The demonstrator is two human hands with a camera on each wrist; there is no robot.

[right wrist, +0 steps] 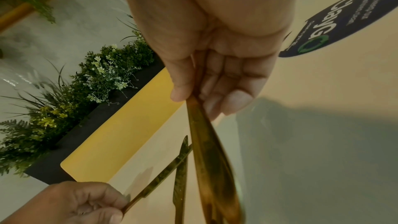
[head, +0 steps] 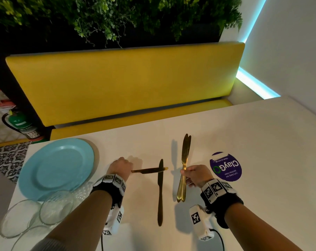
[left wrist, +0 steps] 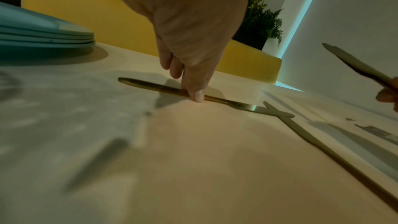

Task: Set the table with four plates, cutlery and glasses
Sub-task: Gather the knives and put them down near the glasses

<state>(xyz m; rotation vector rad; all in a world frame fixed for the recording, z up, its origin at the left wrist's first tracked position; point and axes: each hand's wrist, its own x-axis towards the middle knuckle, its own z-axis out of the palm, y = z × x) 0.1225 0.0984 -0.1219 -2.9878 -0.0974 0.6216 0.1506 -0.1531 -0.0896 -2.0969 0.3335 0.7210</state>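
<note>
My left hand [head: 123, 168] pinches the handle of a gold knife [head: 150, 170] that lies flat and crosswise on the white table [head: 244, 142]. Its blade rests over a second knife [head: 160, 194], which lies lengthwise. In the left wrist view my fingertips [left wrist: 194, 94] press that handle [left wrist: 150, 85] at the tabletop. My right hand [head: 186, 175] grips two gold knives [head: 184, 160] together, blades pointing away, above the table. A stack of blue plates [head: 56, 167] sits at the left, with several clear glasses [head: 53, 208] in front of it.
A round purple sticker [head: 225, 166] is on the table right of my right hand. A yellow bench [head: 126, 82] runs along the table's far edge, with plants [head: 117, 17] behind it. A fire extinguisher [head: 21, 124] stands on the floor at far left.
</note>
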